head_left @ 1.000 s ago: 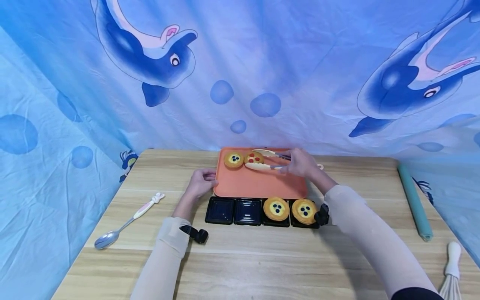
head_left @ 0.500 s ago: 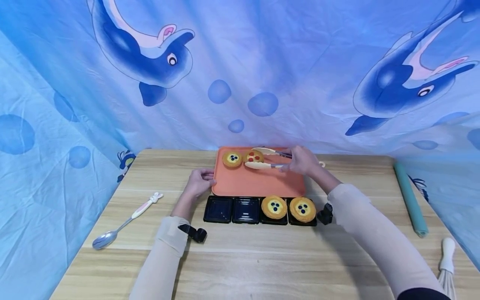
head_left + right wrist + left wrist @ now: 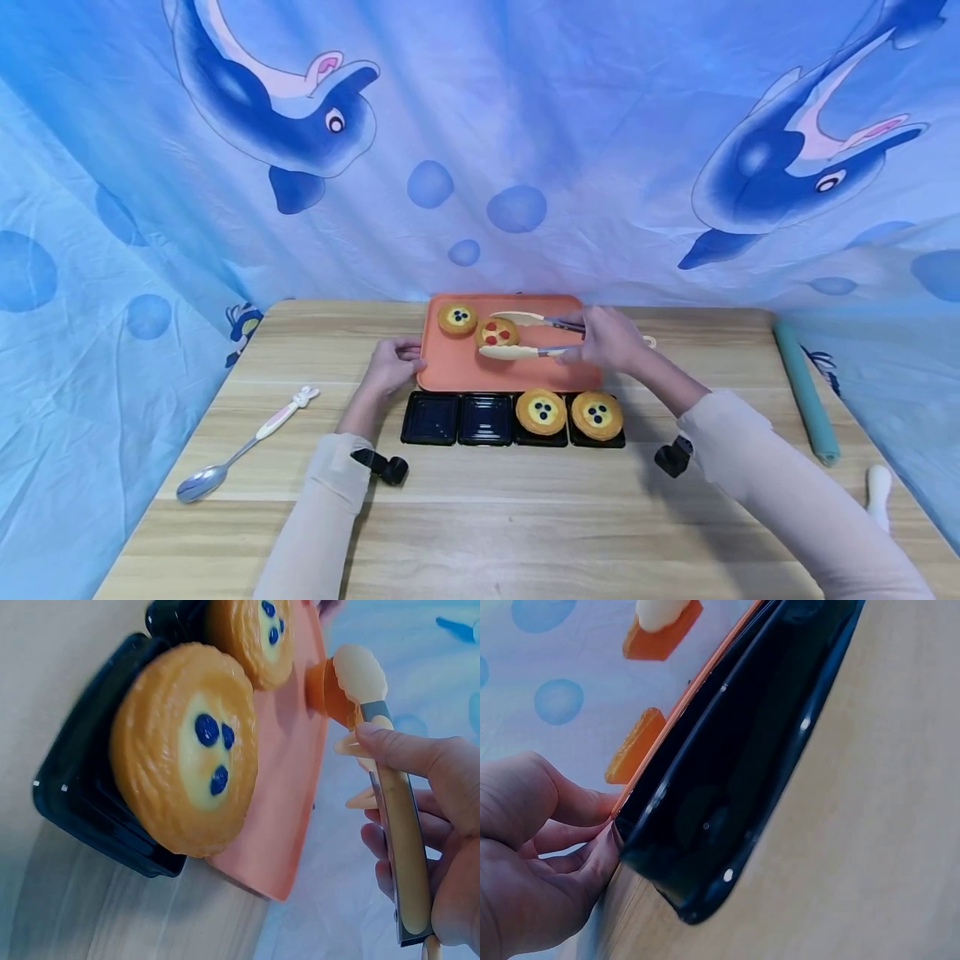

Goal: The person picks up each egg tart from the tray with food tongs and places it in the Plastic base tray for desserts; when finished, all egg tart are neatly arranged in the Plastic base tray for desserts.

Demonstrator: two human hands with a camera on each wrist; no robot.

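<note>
My left hand point(image 3: 392, 367) pinches the left edge of an orange tray point(image 3: 450, 371), thumb above and fingers beneath in the left wrist view. My right hand point(image 3: 611, 337) grips cream-tipped tongs point(image 3: 405, 855). Their tips lie on both sides of a tart with red berry toppings point(image 3: 497, 332), over the tray. Whether this tart is off the tray I cannot tell. A blueberry-topped tart point(image 3: 457, 320) sits on the tray, behind and left of it. In front stands a row of black square boxes; the two right ones hold blueberry tarts point(image 3: 542, 412), and the two left boxes point(image 3: 431, 418) are bare.
A spoon point(image 3: 240, 450) with a rabbit-tipped handle lies on the wooden table point(image 3: 480, 533) at left. At right are a green rolled mat point(image 3: 805, 392) and a white handle point(image 3: 879, 496) at the frame's edge. A blue dolphin-print curtain point(image 3: 517, 125) hangs behind.
The tongs and the red-topped tart have moved nearer to me, away from the blueberry tart. My left hand keeps its place on the tray. The head view has shifted slightly.
</note>
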